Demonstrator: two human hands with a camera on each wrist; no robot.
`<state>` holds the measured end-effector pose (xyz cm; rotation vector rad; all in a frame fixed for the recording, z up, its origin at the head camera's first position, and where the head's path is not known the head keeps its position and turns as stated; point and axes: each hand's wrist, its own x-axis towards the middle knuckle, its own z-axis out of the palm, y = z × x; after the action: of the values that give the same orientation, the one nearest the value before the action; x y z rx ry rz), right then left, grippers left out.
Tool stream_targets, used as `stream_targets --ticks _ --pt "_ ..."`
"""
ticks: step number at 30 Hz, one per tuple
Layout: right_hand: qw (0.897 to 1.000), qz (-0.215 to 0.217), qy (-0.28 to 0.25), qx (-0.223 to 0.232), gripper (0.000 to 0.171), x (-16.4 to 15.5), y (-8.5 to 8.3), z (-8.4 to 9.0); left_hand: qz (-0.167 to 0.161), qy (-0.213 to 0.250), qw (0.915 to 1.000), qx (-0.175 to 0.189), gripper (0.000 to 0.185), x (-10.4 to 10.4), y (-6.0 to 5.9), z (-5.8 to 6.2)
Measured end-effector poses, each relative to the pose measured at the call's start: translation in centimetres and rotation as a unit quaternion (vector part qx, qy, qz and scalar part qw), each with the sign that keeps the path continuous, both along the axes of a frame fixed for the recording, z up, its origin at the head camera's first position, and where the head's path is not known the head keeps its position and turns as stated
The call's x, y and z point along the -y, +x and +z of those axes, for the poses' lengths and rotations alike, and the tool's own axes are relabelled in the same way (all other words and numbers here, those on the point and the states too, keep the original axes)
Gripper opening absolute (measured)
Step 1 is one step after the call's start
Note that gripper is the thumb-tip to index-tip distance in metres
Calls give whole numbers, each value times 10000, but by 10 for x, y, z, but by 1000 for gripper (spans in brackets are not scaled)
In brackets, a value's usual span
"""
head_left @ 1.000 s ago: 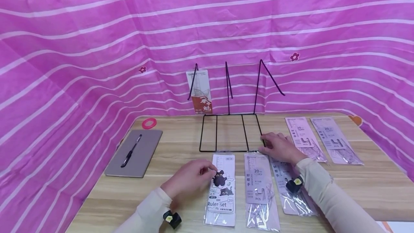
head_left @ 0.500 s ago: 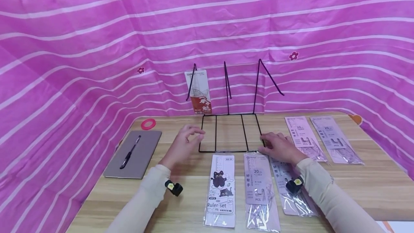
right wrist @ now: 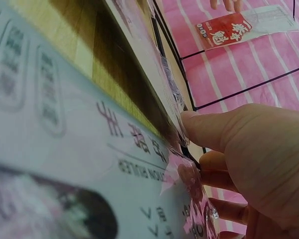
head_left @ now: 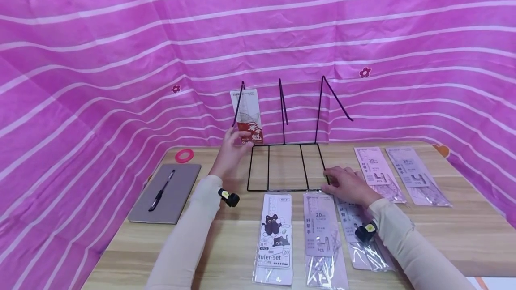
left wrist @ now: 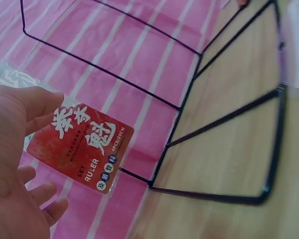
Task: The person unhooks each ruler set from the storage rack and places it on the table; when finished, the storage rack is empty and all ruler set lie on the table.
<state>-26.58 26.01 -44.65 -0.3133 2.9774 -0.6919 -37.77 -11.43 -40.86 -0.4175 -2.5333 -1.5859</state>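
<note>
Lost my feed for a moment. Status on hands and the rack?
Left hand at red ruler pack leaning in wire rack, grip unclear. Right hand resting at rack's front right corner. Nothing blocking.

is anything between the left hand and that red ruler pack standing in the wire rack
Nothing visible. The left hand is right at the lower edge of the red ruler pack, which leans against the leftmost upright of the wire rack. In the left wrist view its fingers are at the pack's edge with no object between.

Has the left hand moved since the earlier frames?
Yes. The left hand went from the cat ruler set near the table's front edge, away past the wire rack's left side, to the red ruler pack.
</note>
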Motion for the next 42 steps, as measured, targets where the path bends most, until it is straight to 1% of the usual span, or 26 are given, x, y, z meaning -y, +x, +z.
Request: stream_targets --ticks 5,8,11,16,19,21,24,26,30,32,34,39,42 --pt "10000 -12 6 -90 62 -1 1 0 -34 290 9996 -23 33 -6 -15 6" --pt "9999 -7 29 -121 62 0 2 0 -39 493 9988 -29 30 -6 -22 8" --pt "9999 -22 27 -95 62 1 3 -1 27 528 9986 -88 29 -5 -26 9" --pt "9999 -74 38 -76 63 4 3 -2 159 430 9985 -290 38 -5 -27 11" --pt "9999 -85 82 -91 63 4 2 -3 216 198 9980 -556 47 -6 -24 12" --pt "9999 -90 97 -94 64 4 2 -3 215 -37 9966 -795 52 -8 -21 13" --pt "9999 -78 92 -107 64 3 2 -2 135 -410 9917 -1213 60 -12 -16 15" --pt "9999 -60 86 -100 64 3 2 -2 31 -581 9866 -1526 64 -13 -13 15" --pt "9999 -48 79 -77 63 4 3 -2 -187 -792 9783 -1904 67 -13 -4 15" --pt "9999 -44 86 -68 64 4 4 -1 -249 -828 9774 -1928 66 -11 2 15" --pt "9999 -39 98 -80 63 5 4 -1 -303 -776 9792 -1851 66 -8 9 15" --pt "9998 -11 110 -133 62 5 4 0 -468 -553 9880 -1363 66 3 32 18" --pt "9998 -1 106 -149 61 4 4 0 -522 -462 9913 -1114 65 9 48 20"
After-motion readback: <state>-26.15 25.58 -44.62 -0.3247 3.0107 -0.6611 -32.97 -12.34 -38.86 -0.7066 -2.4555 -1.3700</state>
